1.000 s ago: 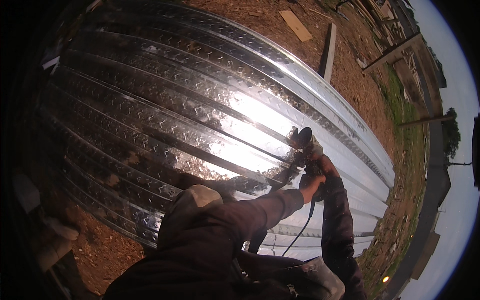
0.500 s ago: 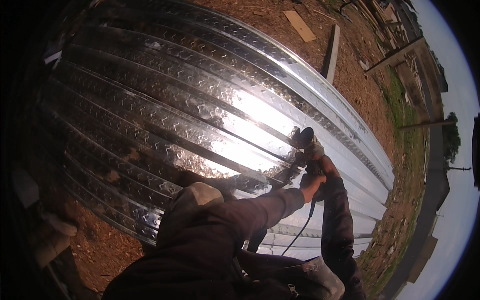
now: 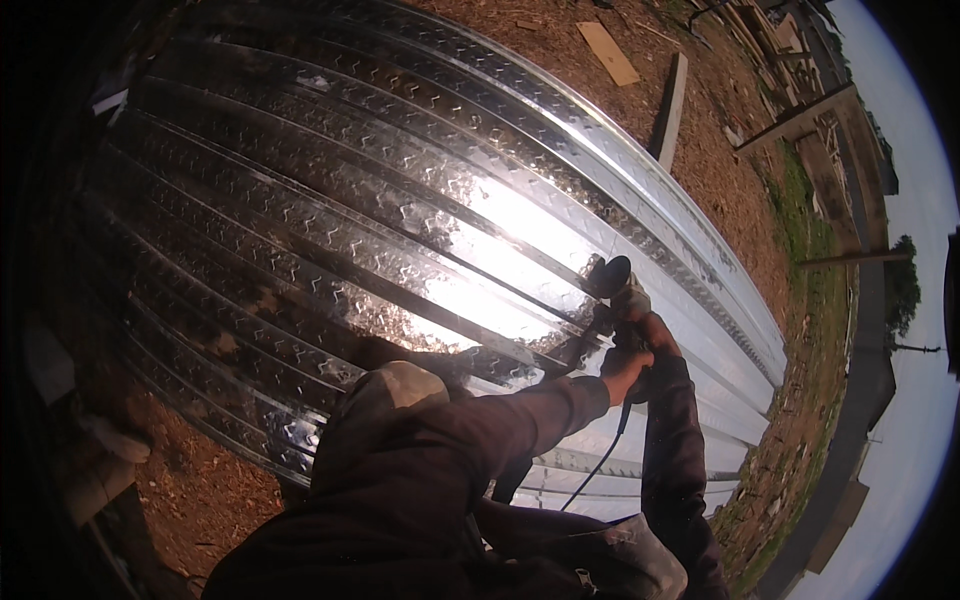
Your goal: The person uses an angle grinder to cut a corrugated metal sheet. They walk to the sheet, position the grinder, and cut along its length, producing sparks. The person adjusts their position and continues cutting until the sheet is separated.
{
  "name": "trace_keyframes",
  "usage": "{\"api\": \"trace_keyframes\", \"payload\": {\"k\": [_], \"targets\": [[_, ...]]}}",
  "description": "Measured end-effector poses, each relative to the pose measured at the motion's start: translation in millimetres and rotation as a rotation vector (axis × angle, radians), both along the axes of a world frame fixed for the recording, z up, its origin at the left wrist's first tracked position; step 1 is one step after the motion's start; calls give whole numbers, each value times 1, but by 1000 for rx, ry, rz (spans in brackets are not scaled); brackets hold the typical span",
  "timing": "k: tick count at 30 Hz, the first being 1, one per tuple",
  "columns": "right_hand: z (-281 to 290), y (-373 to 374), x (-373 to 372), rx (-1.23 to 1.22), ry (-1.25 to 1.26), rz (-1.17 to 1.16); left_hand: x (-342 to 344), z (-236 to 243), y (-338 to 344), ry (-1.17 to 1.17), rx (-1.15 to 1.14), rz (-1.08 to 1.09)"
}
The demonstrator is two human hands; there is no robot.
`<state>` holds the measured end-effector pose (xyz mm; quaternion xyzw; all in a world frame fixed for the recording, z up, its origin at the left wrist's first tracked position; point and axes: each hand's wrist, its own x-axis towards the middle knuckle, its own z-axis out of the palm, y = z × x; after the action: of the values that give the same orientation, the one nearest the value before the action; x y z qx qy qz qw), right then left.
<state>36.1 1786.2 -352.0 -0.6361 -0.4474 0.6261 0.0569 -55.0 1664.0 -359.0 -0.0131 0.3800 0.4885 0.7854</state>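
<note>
A corded angle grinder (image 3: 614, 277), with a dark round guard or disc at its head, is held against or just over the shiny ribbed metal sheet (image 3: 330, 215). My left hand (image 3: 624, 369) reaches across and is closed around the rear of its body. Farther forward, near the head, my right hand (image 3: 658, 335) grips it too. Both hands and sleeves hide most of the tool's body. From its rear end a dark cord (image 3: 607, 455) curves down over the sheet toward my legs. Glare and shadow hide whether the disc touches metal.
My knees (image 3: 395, 390) press close to the sheet. Beyond its far edge lie a flat board (image 3: 607, 53) and a timber beam (image 3: 670, 110) on brown, chip-covered ground. A wooden frame (image 3: 840, 170) stands at the right, with stacked lumber (image 3: 775, 45) behind.
The view has shifted very slightly. Both hands stay closed on the angle grinder, which keeps nearly the same place over the sheet.
</note>
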Motion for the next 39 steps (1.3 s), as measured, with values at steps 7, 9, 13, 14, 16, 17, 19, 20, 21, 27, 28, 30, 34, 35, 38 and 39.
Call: {"api": "trace_keyframes", "payload": {"k": [7, 9, 13, 14, 16, 17, 19, 20, 21, 27, 28, 30, 34, 35, 38, 39], "targets": [[1, 1, -1, 6, 13, -6, -1, 4, 2, -10, -28, 31], [1, 5, -7, 4, 21, 9, 3, -5, 7, 6, -25, 41], [2, 10, 5, 5, 22, -4, -2, 7, 12, 9, -32, -26], [2, 12, 5, 7, 26, -1, -5, 9, 13, -6, -29, -28], [-2, 14, 0, 9, 34, 12, -7, 6, 14, 5, 21, 22], [-5, 16, -7, 7, 37, 28, -9, 5, 13, 11, 44, 53], [-5, 16, -15, 20, 41, 47, -16, 9, 2, -96, 131, 67], [-5, 15, -28, 21, 56, 80, -7, -13, 3, -159, 137, 30], [-9, 11, -16, 22, 56, 43, -14, -3, 0, 22, 122, 9], [-18, 10, 62, 20, 155, -122, -19, 46, -11, 445, 135, -139], [-15, 14, 75, 45, 164, -151, -25, 57, -9, 407, 153, -144], [32, -17, -16, 87, 118, -160, -42, 44, -3, 305, 133, -124], [52, -5, -41, 187, 145, -138, -44, 46, 10, 273, 139, -21], [54, -9, -55, 247, 172, -146, -37, 30, 16, 264, 189, -1], [46, -6, -38, 364, 182, -203, -43, 43, 20, 203, 216, -93], [41, 2, -18, 330, 202, -91, -43, 48, 22, 195, 244, -160]]}}
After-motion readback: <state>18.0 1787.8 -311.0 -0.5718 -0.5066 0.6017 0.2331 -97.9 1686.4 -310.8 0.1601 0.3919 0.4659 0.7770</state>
